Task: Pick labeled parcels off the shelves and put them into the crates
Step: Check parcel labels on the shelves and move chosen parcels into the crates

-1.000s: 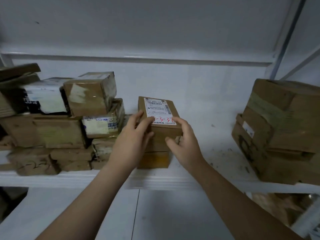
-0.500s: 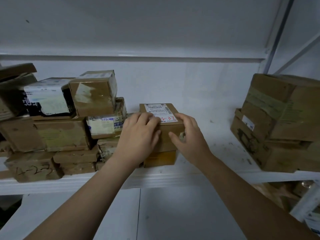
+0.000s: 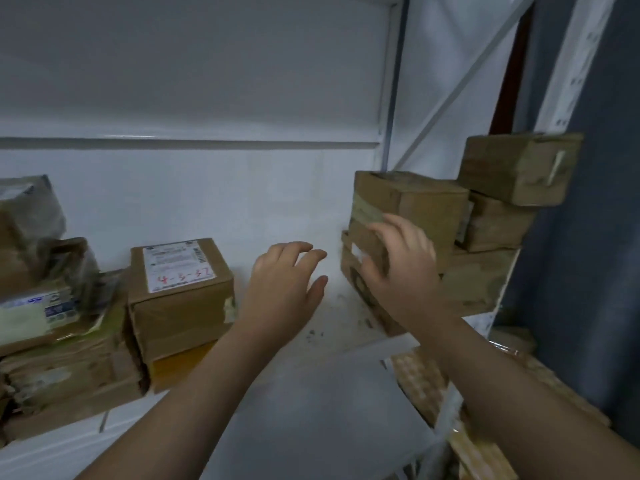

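Both hands open, holding nothing. Left hand (image 3: 282,282) hovers over bare shelf (image 3: 332,327); right hand (image 3: 403,268) fingers spread against stacked brown boxes (image 3: 422,209). Labelled parcel (image 3: 180,275) sits atop a stack left of the hands, untouched.

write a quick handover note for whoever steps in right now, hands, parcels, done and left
Left hand: open, empty, over the bare shelf.
Right hand: open, at the front of the taped box on the right stack, no grip yet.
Labeled parcel with red writing sits unheld on the left stack.
Done: nothing in hand; no crate in view.
Left: grip a parcel, carry it to a crate.
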